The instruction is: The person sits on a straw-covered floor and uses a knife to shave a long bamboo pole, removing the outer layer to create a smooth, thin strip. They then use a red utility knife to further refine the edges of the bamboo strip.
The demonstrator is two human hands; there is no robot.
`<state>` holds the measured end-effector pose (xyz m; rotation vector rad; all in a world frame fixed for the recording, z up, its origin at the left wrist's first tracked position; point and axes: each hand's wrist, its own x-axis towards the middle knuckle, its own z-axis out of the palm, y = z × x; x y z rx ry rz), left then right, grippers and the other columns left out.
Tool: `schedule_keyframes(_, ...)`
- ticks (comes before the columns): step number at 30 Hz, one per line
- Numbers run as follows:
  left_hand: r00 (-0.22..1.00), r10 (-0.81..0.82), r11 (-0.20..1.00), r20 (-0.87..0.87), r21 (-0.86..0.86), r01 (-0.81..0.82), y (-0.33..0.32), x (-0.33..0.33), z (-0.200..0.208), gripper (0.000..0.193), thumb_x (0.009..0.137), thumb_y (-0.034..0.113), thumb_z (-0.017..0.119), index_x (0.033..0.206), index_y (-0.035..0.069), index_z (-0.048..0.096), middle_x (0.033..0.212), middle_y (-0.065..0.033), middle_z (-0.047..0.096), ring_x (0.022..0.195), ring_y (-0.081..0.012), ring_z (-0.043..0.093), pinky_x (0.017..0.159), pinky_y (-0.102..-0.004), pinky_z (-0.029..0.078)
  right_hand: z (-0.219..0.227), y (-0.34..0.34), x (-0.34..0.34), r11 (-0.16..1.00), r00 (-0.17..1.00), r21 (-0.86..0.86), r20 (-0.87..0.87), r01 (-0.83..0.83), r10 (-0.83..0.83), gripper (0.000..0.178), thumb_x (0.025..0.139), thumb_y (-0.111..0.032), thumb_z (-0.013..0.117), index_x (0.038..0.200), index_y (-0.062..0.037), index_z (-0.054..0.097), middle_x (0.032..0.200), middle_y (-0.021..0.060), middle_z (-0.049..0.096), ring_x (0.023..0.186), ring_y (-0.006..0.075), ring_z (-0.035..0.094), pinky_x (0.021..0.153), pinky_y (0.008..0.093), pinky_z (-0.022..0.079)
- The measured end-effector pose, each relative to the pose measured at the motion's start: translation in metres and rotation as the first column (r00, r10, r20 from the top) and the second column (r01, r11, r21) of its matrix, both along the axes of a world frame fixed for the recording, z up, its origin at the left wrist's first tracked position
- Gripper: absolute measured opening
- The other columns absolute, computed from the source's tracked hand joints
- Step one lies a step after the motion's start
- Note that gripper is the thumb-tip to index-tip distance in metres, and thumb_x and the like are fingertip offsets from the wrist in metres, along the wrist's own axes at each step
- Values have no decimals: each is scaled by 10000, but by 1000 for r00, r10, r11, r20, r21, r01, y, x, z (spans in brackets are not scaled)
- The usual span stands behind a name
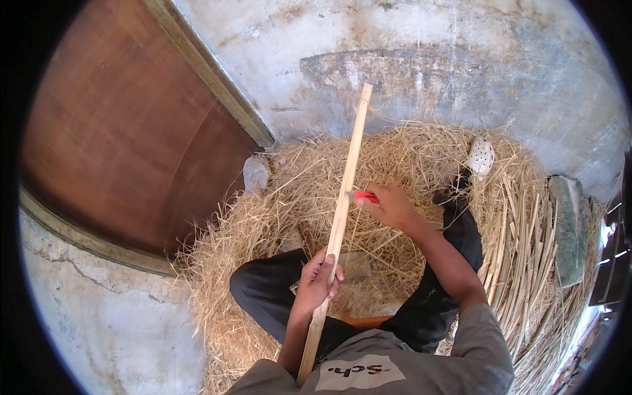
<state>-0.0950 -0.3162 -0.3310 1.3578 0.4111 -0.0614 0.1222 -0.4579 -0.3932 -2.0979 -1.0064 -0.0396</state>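
Note:
A long pale strip of wood or bamboo (352, 158) slants up from my lap, its far end standing out before the wall. My left hand (315, 282) is wrapped round its lower part, thumb on top. In my right hand (393, 207) is a small red-handled tool (365, 196). Its short greyish end, perhaps a blade, lies against the strip's right edge, well above my left hand. The fingers partly hide the tool, so its exact kind is unclear.
Dry shavings (303, 178) cover the floor around my crossed legs. Thin split strips (520, 250) lie at the right beside a greenish slab (567, 230). A white perforated shoe (481, 157) is at my right foot. Ahead stands a stained wall (447, 79); a brown door panel (125, 125) is at left.

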Motion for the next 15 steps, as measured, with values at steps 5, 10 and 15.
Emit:
schedule_keyframes(5,999,22,1000,31,-23,-21,-2,0,-2,371,1019,209,408,1351,47,433,682,-40,536,406,-54,396,381,-191,329,7,4,-10,990,990,52,52,-131,128,382,944,-438,499,979,-63,562,795,162,596,710,347,607,614,439,463)
schedule_keyframes(10,997,77,993,5,-95,-76,3,2,-1,375,1017,209,407,1353,41,424,675,-46,529,391,-58,392,365,-188,317,4,5,-9,996,990,47,118,-77,71,372,943,-438,498,960,-73,571,767,148,602,669,337,610,584,434,469)
schedule_keyframes(15,997,64,996,33,-71,-62,6,3,-1,367,1019,209,402,1344,41,434,676,-43,524,394,-56,384,368,-188,323,12,6,-22,995,974,-100,220,-26,47,515,866,-573,535,750,-74,588,554,104,547,486,308,572,474,423,439)
